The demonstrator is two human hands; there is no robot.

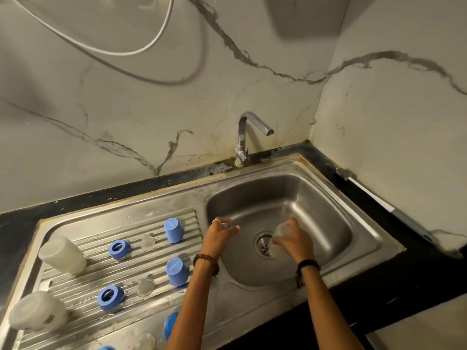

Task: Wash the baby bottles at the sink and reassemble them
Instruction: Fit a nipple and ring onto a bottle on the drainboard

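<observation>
Head view: dark print shows on the near-left bottle (38, 313), too small to read. No other writing is legible.

Right hand (293, 239) grips a clear bottle (279, 239) over the drain (264, 245), fingers curled round its body. This bottle is translucent and blurred; its lower end sits just above the drain. Left hand (219, 234) hovers at the left edge of the basin (316, 198), fingers spread and relaxed, holding nothing. Both wrists carry dark bead bracelets; a ring shows on a left finger.

On the ribbed drainboard (75, 279), left of the basin, parts lie in rows. A second frosted bottle (63, 255) rests mouth down at far left, tilted by the wide-angle view. Two blue caps (173, 230) (177, 272) stand upright near the basin edge. Two blue rings (119, 249) (110, 297) lie flat further left. Clear teats (147, 241) (145, 287) sit between rings and caps. Another blue part (169, 325) is partly hidden behind the left forearm, and a clear piece (145, 342) lies at the near edge.

Tap (249, 135) stands at the far rim, with no water visible at its spout. A white cable (101, 44) hangs on the marbled wall. A grey-ended white rod (366, 190) lies on the dark counter to the right.
</observation>
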